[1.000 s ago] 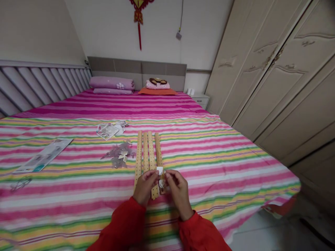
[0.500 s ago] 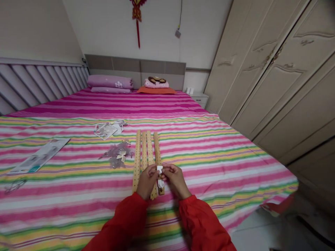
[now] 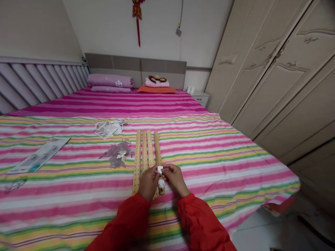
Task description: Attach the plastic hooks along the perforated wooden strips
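Observation:
Several perforated wooden strips lie side by side on the bed. Over the near part of the rightmost strip (image 3: 157,150), a small white piece (image 3: 160,169) is pinched between my left hand (image 3: 149,180) and my right hand (image 3: 174,177). Fingertips of both hands meet at its edges, and some of them are hidden. Just below it, a second white piece (image 3: 161,183) sits on the near end of the same strip. My left hand partly covers the middle strips (image 3: 144,150). The leftmost strip (image 3: 136,164) stays mostly visible.
Left of the strips lie a pile of clear plastic bags (image 3: 119,154), more packets (image 3: 108,129), a long flat package (image 3: 42,155) and a thin looped item (image 3: 15,184). Folded bedding (image 3: 111,83) rests by the headboard. A wardrobe (image 3: 282,76) stands at the right.
My left hand has shifted slightly right and turned, its fingers more curled beside the white piece. My right hand stays nearly in place. The view has moved a little.

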A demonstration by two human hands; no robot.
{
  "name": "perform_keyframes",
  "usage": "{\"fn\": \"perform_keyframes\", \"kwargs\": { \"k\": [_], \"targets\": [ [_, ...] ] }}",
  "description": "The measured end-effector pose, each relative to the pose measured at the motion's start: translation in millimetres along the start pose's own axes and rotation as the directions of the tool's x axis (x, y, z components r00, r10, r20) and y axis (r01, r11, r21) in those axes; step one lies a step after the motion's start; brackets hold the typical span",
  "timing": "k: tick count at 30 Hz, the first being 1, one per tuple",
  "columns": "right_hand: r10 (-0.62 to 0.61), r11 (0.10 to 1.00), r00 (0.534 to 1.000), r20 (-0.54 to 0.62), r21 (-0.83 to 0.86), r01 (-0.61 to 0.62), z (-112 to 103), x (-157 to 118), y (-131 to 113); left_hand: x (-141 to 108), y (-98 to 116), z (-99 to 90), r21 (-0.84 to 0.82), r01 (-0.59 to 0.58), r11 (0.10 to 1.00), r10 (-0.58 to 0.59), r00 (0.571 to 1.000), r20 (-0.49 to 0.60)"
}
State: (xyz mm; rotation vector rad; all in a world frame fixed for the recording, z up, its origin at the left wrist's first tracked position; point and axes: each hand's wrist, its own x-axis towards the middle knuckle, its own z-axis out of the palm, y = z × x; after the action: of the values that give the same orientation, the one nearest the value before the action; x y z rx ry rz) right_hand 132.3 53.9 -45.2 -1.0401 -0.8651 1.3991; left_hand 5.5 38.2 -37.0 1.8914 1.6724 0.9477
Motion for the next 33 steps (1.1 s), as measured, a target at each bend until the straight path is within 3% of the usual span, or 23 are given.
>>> {"fn": "perform_keyframes", "kwargs": {
  "k": [10,27,33],
  "targets": [
    [-0.036,0.992,0.999,-0.019,-0.122,0.034,-0.7,5.7,5.1,0.4,-0.2,1.7,0.221,-0.031,0.975,0.028,0.999,0.017],
    [-0.080,0.979,0.996,-0.026,-0.188,0.073,-2.8,4.8,12.5,-0.8,-2.0,3.7,0.328,-0.057,0.943,0.058,0.998,0.008],
    [-0.090,0.979,0.995,-0.051,-0.188,0.079,-2.4,5.8,12.6,-1.6,-1.8,3.3,0.315,-0.035,0.948,0.054,0.997,-0.052]
  ]
}}
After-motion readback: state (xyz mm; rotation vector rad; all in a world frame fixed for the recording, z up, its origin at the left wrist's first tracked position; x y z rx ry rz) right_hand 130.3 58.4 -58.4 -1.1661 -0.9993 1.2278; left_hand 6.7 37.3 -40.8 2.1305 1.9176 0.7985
